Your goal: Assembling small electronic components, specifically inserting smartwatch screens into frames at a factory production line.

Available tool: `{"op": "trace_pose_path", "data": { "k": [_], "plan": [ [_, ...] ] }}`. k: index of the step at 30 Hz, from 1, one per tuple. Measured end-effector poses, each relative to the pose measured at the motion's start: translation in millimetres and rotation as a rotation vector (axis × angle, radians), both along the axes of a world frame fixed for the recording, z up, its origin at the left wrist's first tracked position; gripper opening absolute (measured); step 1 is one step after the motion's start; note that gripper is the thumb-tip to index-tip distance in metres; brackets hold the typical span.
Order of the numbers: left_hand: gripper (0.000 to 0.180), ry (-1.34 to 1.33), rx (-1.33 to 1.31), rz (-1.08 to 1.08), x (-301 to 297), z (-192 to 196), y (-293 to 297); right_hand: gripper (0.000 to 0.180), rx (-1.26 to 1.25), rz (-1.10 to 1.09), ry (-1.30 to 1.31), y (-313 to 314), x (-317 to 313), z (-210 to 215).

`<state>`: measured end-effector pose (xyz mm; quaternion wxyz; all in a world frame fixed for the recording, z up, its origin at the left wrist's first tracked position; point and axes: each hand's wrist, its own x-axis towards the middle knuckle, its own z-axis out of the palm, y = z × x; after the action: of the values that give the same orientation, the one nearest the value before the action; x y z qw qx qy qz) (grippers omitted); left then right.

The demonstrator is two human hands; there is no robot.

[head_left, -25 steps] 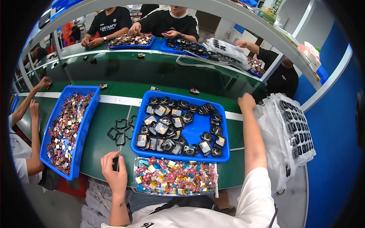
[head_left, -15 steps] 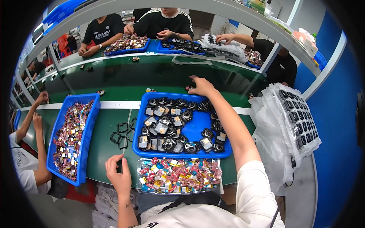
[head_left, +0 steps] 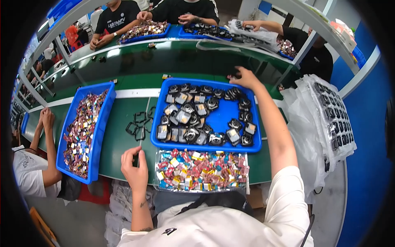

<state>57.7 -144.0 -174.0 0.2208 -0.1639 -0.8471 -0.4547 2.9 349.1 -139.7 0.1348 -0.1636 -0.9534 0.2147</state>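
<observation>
Meanwhile right hand curls over a small dark part, left hand pinches another.

One head-worn fisheye view looks steeply down from above, close over the green counter, both hands' fingers below it.

The person wears a white short-sleeved T-shirt with a small dark emblem on the chest. A dark strap crosses the upper chest below the neckline. Both forearms are bare. The left forearm carries small dark tattoo marks near the wrist and elbow. Left hand and right hand are ungloved.
</observation>
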Motion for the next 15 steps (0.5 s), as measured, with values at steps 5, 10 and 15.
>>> {"op": "trace_pose_path", "data": {
  "k": [5,10,15],
  "plan": [
    [0.01,-0.033,-0.054,0.0,-1.8,-3.6,0.2,0.06,0.06,0.041,0.194,-29.7,39.6,13.8],
    [0.01,-0.062,0.014,-0.202,6.6,6.5,1.0,0.036,0.015,0.135,0.341,-95.3,114.6,53.8],
    [0.012,0.01,-0.195,-0.259,29.4,34.3,30.6,0.022,-0.204,0.291,0.272,-171.4,181.8,63.1]
  ]
}}
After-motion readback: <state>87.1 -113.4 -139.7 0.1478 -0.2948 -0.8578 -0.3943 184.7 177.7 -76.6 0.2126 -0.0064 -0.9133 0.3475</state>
